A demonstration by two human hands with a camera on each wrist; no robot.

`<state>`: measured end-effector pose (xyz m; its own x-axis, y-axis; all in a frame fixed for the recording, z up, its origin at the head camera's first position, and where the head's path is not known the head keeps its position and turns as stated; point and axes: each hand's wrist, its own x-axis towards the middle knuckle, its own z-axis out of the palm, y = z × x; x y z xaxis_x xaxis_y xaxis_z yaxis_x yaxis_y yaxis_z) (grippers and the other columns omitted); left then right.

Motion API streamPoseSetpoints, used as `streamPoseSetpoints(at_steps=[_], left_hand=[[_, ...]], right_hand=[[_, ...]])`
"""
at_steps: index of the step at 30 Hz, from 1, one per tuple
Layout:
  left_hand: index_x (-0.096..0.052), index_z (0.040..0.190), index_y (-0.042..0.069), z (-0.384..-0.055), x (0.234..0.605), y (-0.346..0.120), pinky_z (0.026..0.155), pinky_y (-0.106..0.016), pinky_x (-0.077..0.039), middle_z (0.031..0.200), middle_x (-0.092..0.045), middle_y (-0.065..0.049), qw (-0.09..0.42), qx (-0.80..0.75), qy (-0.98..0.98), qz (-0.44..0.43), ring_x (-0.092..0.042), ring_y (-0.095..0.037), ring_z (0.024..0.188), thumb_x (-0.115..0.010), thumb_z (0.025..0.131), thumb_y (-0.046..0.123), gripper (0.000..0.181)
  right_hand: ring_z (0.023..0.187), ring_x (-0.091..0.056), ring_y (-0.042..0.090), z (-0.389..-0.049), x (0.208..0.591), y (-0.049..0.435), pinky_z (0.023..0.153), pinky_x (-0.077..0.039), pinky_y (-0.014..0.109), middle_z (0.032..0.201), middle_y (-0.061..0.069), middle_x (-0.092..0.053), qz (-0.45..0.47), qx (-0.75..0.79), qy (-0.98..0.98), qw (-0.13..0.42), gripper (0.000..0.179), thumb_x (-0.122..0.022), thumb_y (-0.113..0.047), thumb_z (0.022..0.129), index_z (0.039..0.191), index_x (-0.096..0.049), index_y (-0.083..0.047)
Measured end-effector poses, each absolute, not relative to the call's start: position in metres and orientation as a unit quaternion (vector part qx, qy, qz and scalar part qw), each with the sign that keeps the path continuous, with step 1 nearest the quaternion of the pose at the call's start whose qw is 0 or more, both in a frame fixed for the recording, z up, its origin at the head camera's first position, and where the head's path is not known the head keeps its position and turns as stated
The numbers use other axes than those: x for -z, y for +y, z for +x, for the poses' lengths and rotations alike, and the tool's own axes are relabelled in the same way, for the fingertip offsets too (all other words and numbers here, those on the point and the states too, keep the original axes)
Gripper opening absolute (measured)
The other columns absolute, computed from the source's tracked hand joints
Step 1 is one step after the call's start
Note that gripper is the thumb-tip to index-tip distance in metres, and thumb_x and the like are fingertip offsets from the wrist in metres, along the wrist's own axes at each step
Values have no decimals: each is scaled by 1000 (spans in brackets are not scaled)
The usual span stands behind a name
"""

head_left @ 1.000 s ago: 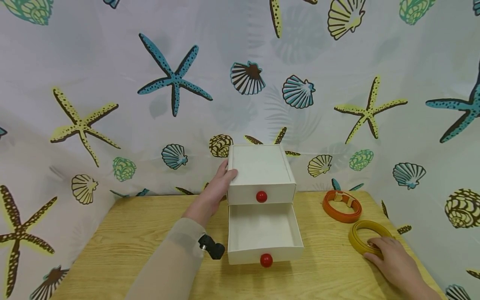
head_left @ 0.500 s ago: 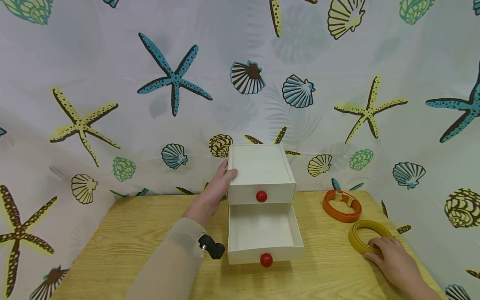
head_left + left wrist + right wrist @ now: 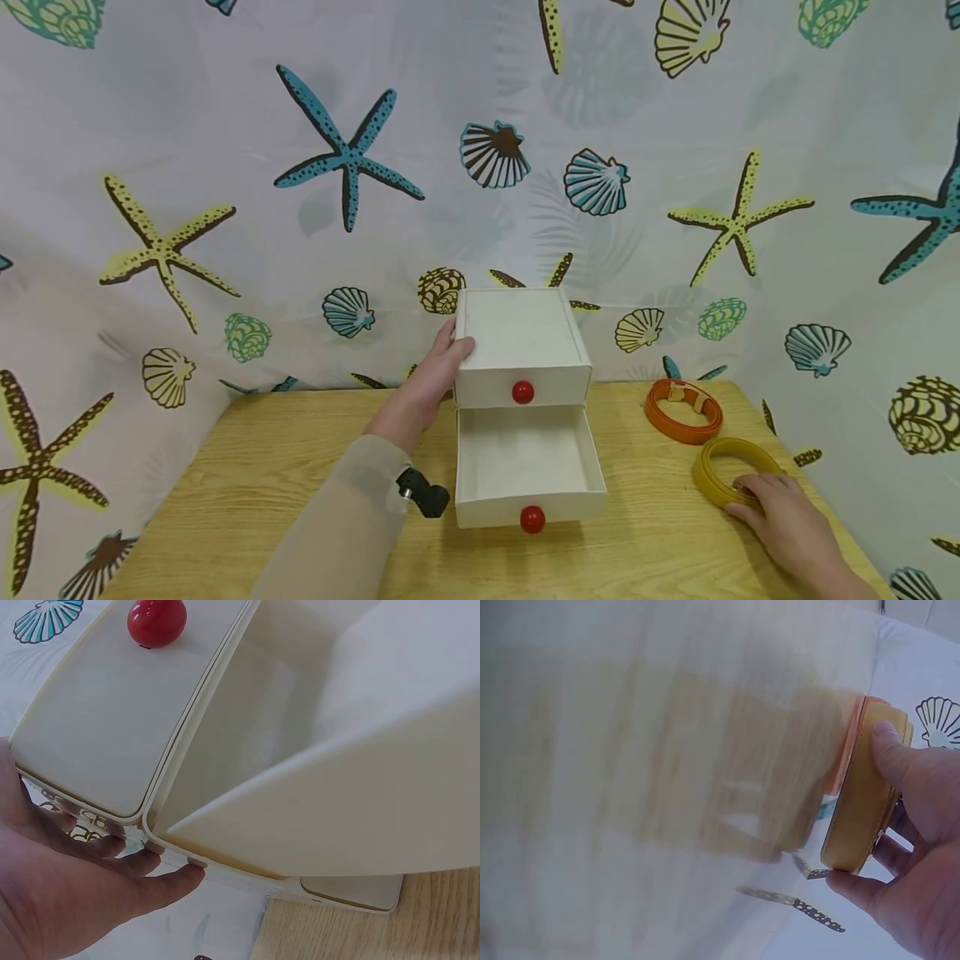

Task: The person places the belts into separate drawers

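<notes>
A white two-drawer box (image 3: 517, 329) stands on the table, its lower drawer (image 3: 528, 458) pulled out and bare inside. My left hand (image 3: 431, 379) rests on the box's left side, thumb over the top edge. In the left wrist view, its fingers (image 3: 169, 889) lie nearly straight along that side. On the right, my right hand (image 3: 787, 521) holds a coiled yellow belt (image 3: 708, 479) by its near edge. The right wrist view has the thumb on the band's outer face (image 3: 862, 787) and the fingers at the other edge.
Behind the yellow belt lies a coiled orange belt (image 3: 678, 431) with a light buckle. Red round knobs (image 3: 532, 520) stick out from both drawer fronts. A cloth printed with starfish and shells hangs around the wooden table (image 3: 300, 475).
The yellow belt and my right hand have shifted slightly left and away from me. My left hand and the drawer box have stayed where they were.
</notes>
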<state>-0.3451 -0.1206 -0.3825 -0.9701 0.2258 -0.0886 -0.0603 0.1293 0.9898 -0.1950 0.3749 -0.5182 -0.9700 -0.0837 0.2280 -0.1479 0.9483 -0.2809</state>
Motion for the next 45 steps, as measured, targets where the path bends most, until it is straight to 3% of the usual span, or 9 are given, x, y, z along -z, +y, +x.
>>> streamPoseSetpoints(at_steps=[17,24,45], left_hand=[[-6,178,38,-345,382,-121,126,-68,-25,182,-13,-6,109,-658,743,55,-27,-39,159,-46,114,48,77],[-5,178,37,-345,382,-121,126,-67,-25,183,-13,-7,109,-658,743,53,-28,-40,159,-47,113,49,78],[-3,178,37,-342,382,-120,125,-68,-26,182,-13,-8,107,-656,746,51,-29,-40,158,-46,113,50,80]], right_hand=[[121,-62,44,-191,497,349,88,-57,67,120,12,-74,72,-157,-978,119,34,-85,-33,98,123,-78,-10],[117,-64,39,-189,484,331,90,-57,64,116,6,-75,82,-156,-976,124,32,-87,-30,97,122,-78,-11],[121,-65,31,-175,443,286,77,-62,53,113,-9,-74,124,-161,-968,149,26,-89,-30,94,117,-77,-24]])
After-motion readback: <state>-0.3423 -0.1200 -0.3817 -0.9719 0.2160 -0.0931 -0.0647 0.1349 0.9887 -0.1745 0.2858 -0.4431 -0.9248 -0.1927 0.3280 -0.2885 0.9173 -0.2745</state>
